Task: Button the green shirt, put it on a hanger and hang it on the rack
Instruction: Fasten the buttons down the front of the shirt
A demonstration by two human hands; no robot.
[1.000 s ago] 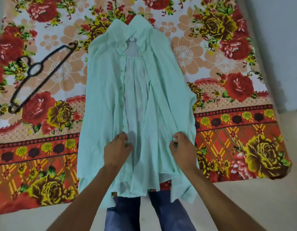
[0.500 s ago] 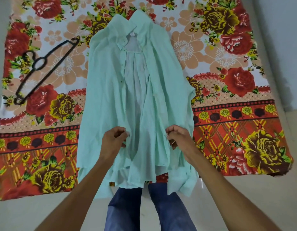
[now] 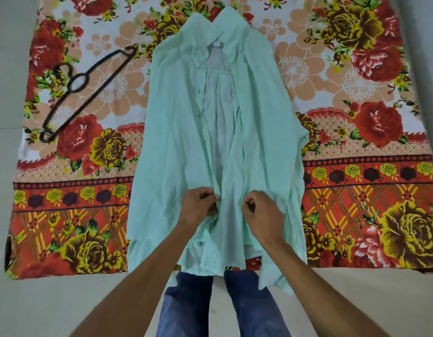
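The pale green shirt (image 3: 176, 142) lies face up on a flowered sheet, collar at the far end, its front open down the middle. My left hand (image 3: 198, 205) pinches the edge of the left front panel near the hem. My right hand (image 3: 261, 210) pinches the edge of the right front panel at the same height. The two edges sit a short gap apart between my hands. A dark hanger (image 3: 86, 88) lies flat on the sheet to the left of the shirt, hook pointing left.
The flowered sheet (image 3: 356, 190) covers the floor under the shirt. My legs in blue jeans (image 3: 184, 307) show below the hem. Pale floor (image 3: 65, 302) runs along the near edge, and a grey wall (image 3: 426, 69) stands at the right.
Both hands have drawn inward along the shirt's lower front, bringing the two front edges closer together. The hanger has not moved.
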